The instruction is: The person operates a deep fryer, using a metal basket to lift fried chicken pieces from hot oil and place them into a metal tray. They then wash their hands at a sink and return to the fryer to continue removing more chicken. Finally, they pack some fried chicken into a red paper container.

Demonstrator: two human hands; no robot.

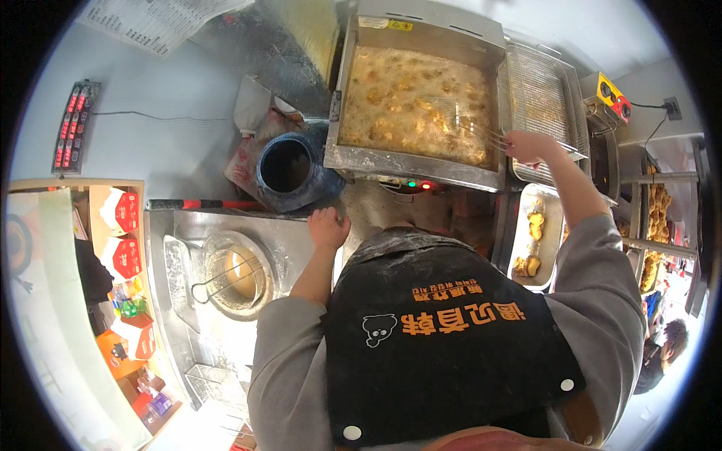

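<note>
My right hand (530,147) is closed around the wire handle of a skimmer (491,138) at the right edge of a steel deep fryer (417,166). The skimmer's far end reaches into bubbling oil, where many battered pieces (431,121) float; the foam partly hides it. My left hand (329,226), with nothing seen in it, rests by the edge of the steel counter, just below a blue round container (324,183). Left of that hand, a wire strainer basket (225,282) sits in a round metal bowl (269,270) holding pale liquid.
Right of the fryer are a wire draining rack (541,84) and a metal tray (533,284) with fried pieces. A digital timer panel (73,127) hangs at left, above red-and-white boxes (125,259). Another person (654,361) is at the far right.
</note>
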